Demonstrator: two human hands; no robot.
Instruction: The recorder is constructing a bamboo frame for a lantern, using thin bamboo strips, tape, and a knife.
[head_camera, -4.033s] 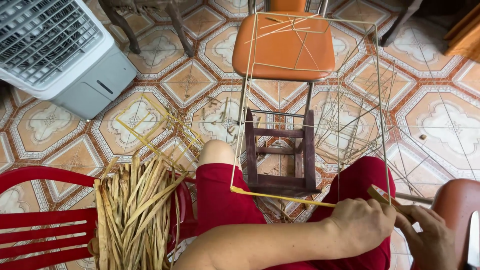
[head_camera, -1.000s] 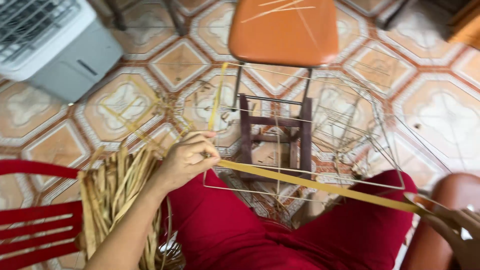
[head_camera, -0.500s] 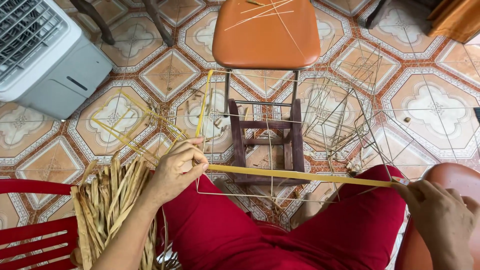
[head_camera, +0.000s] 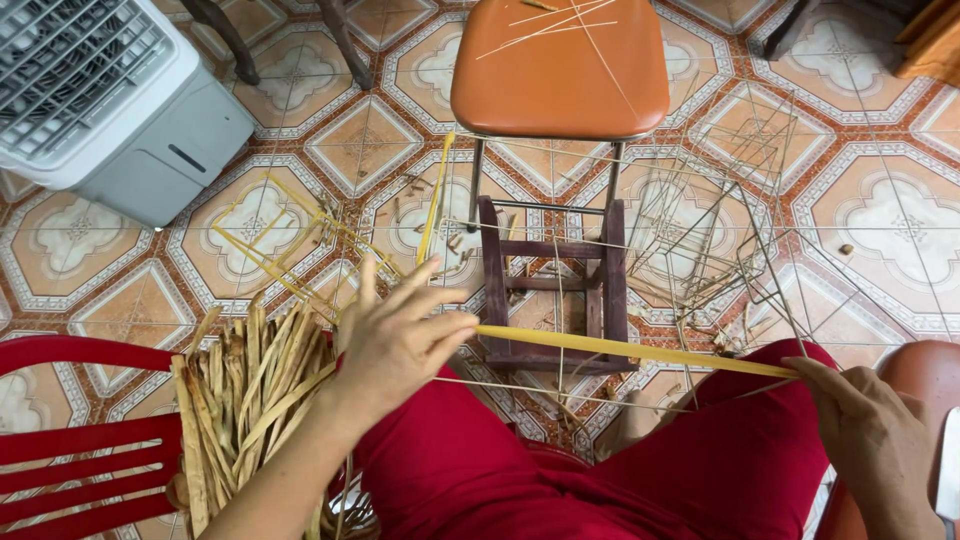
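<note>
The left hand (head_camera: 395, 335) has spread its fingers, touching the long flat yellow bamboo strip (head_camera: 640, 352); the right hand (head_camera: 875, 440) pinches its far end.

Nothing packaged, labelled or signed here.
From where I stand, no packets, stickers, signs or screens show anywhere on the tiled floor (head_camera: 880, 215) or on the things around it.

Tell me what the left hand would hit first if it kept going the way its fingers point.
Probably the dark wooden stool: the left hand points up and right along the yellow strip toward it, though depth is unclear.
</note>
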